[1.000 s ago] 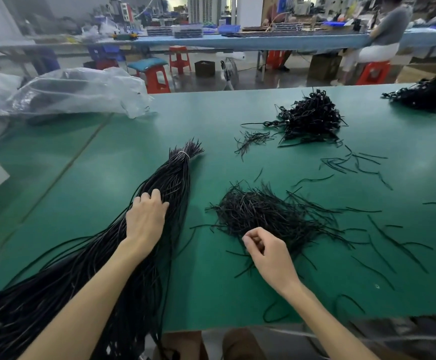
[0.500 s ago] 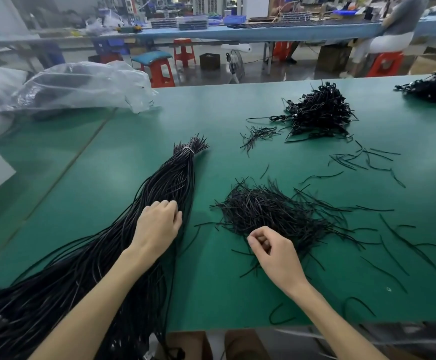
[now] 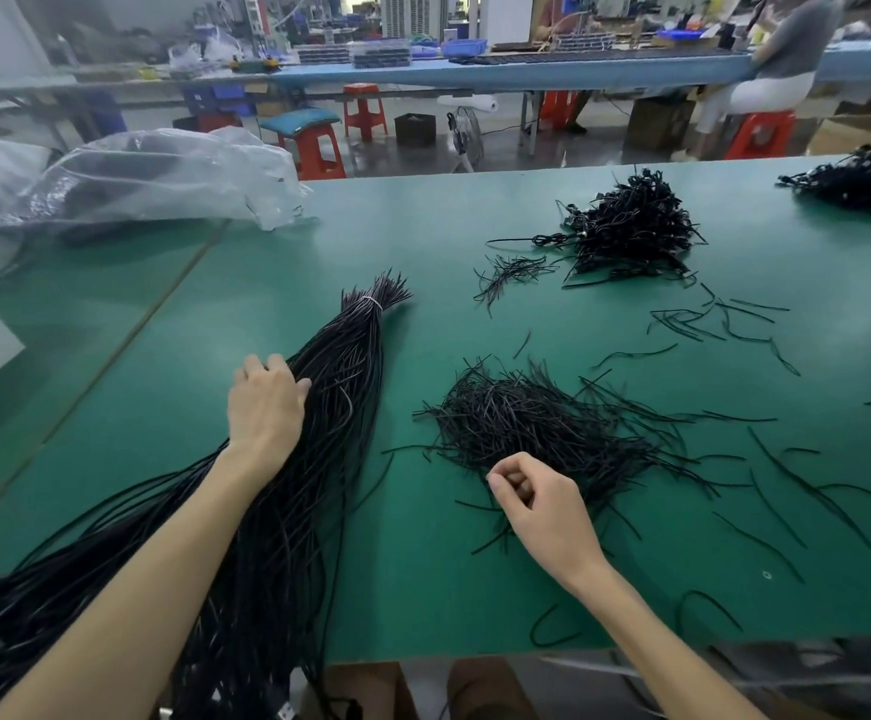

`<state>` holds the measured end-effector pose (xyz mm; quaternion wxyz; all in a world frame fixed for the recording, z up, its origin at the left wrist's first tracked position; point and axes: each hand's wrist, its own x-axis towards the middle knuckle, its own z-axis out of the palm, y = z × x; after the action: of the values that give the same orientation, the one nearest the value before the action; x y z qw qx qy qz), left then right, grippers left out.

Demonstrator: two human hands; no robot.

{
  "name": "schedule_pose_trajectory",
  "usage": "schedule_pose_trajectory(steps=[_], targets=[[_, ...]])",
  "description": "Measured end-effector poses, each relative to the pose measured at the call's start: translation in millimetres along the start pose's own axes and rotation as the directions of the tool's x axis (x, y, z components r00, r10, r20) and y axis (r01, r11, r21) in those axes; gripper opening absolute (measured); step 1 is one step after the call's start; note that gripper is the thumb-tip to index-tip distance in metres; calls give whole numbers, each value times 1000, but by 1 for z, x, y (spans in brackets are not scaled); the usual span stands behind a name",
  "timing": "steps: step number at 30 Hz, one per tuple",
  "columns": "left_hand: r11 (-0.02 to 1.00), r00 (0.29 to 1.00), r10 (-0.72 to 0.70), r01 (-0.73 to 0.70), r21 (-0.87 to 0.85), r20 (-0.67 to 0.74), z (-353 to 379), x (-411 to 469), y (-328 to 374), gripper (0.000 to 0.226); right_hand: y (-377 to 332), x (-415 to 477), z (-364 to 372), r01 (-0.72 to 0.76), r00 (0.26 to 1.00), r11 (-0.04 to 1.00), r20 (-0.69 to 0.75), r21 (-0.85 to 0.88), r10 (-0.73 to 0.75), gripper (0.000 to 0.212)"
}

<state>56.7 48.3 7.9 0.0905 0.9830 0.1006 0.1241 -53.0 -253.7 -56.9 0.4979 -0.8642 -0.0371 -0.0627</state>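
Leftward and up the frame, the left hand (image 3: pixel 266 402) has slid from the middle of the cable bundle (image 3: pixel 340 387) to its left flank, nearer the white tie (image 3: pixel 371 302). Its fingers curl over the outer strands. The right hand (image 3: pixel 542 506) (hardly shifted) is closed, thumb against forefinger; whether it pinches anything cannot be told. The bundle's long axis runs from the lower left of the frame up to its tied end at centre, under the left hand and well apart from the right, which touches the near edge of the pile of short ties (image 3: pixel 527 418) on the green table (image 3: pixel 423 574).
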Motion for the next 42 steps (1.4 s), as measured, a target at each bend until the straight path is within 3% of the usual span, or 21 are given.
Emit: schedule_pose_trajectory(steps=[4,9,12,19,22,26,27,29,31,33,35,36,38,42], targets=[[993,999,-36,38,-115,15,-3,-1,3,28,0,1,0,-3,1000,1000,-2,1,3,13],[983,997,50,-61,-173,-67,-7,-4,15,17,-1,1,0,-9,1000,1000,-3,3,9,14],[934,998,26,-3,-357,57,-11,0,28,12,-1,1,0,-7,1000,1000,-5,1,7,15],[895,972,217,-162,-417,88,-35,-16,47,14,2,1,1,-6,1000,1000,-4,18,6,16],[830,874,388,-192,-523,294,-52,-43,62,12,4,2,1,8,1000,1000,-7,23,-8,15],[758,595,627,-320,-568,503,-56,-96,81,18,5,3,1,45,999,998,-9,48,-45,13],[756,553,646,-367,-542,526,-52,-107,86,21,5,3,0,55,998,997,-10,61,-55,16],[766,566,640,-416,-490,520,-41,-117,96,22,6,3,-1,89,996,993,-7,78,-89,26],[755,613,636,-369,-542,468,-38,-117,103,21,5,1,-2,156,987,985,22,72,-158,40],[718,631,650,-328,-614,424,-43,-113,109,20,3,-3,-1,245,968,969,71,-37,-242,47],[682,645,659,-298,-668,386,-49,-108,113,22,0,-7,3,363,930,918,114,-157,-348,31],[676,655,660,-302,-672,368,-51,-106,114,22,-1,-8,4,385,922,913,110,-137,-372,20],[678,657,661,-318,-662,362,-52,-102,114,20,-5,-8,3,333,943,943,28,-15,-332,12],[764,609,619,-322,-559,495,-39,-97,90,31,-5,-6,-7,138,979,976,-172,169,-109,36]])
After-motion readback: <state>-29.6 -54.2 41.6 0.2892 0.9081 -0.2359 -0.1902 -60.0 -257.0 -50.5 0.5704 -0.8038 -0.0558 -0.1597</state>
